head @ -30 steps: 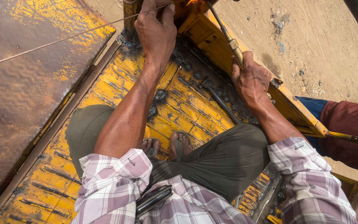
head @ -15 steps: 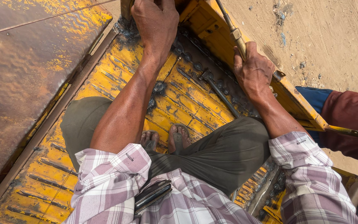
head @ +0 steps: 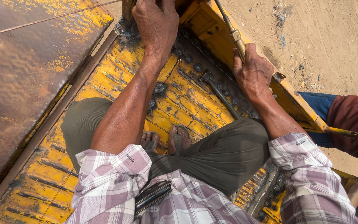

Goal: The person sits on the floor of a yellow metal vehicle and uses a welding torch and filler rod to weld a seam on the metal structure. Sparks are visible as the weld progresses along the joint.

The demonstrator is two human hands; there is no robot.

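Observation:
I squat on a worn yellow metal floor (head: pixel 104 83) with raised ribs, my feet (head: pixel 164 139) in sandals below me. My left hand (head: pixel 156 25) reaches forward and is closed over a yellow metal part (head: pixel 127 8) at the frame's top edge; what lies under the fingers is hidden. My right hand (head: pixel 253 72) grips a thin metal rod with a brass fitting (head: pixel 238 39) that runs up along the yellow side rail (head: pixel 299 108).
A rusty brown steel plate (head: pixel 21 83) lies to the left, with a thin wire (head: pixel 50 18) across it. Bolts and a dark bar (head: pixel 218 93) sit on the floor. Another person's maroon sleeve (head: pixel 355 120) shows at right, over sandy ground (head: pixel 324 41).
Both hands keep their grips. The view has drifted, so the wire and the plate sit higher in the frame, and my right hand looks slightly further up the rod.

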